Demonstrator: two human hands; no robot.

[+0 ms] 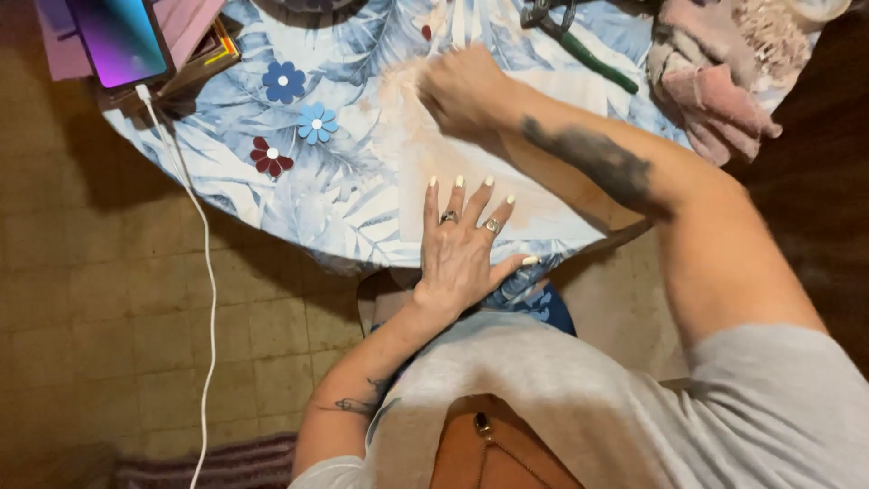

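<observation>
The pale sheet (471, 181) lies flat near the worktop's (226, 172) near edge, pinned by the left hand (462, 254), fingers spread flat and gripping nothing. The right hand (462, 91), curled into a fist, presses its far part; I cannot tell whether it holds anything. Uneven pressure could wrinkle or shift the thin, cream, faintly smudged sheet on the flowered cloth.
</observation>
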